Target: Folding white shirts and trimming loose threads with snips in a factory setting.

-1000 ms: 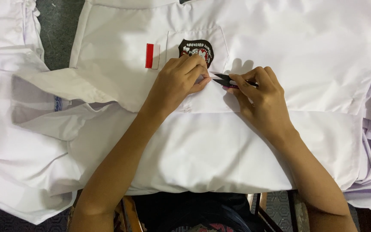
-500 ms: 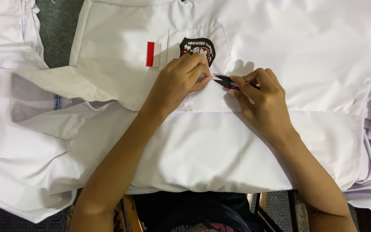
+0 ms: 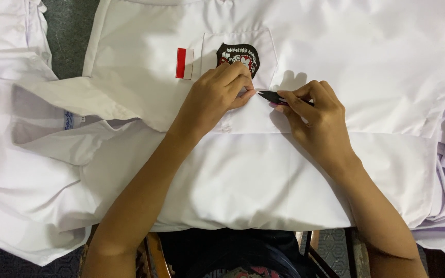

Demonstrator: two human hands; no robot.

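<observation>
At twelve o'clock on the white shirt (image 3: 263, 175), just below its pocket badge (image 3: 235, 53), our left hand (image 3: 217, 95) pinches the fabric with curled fingers; at three o'clock, our right hand (image 3: 318, 116) grips small black thread snips (image 3: 273, 97).

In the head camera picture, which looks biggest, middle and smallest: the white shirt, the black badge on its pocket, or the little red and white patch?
Largest to smallest, as they look:
1. white shirt, filling most of the view
2. black badge, partly hidden by the left hand
3. red and white patch, clearly smaller than the badge
</observation>
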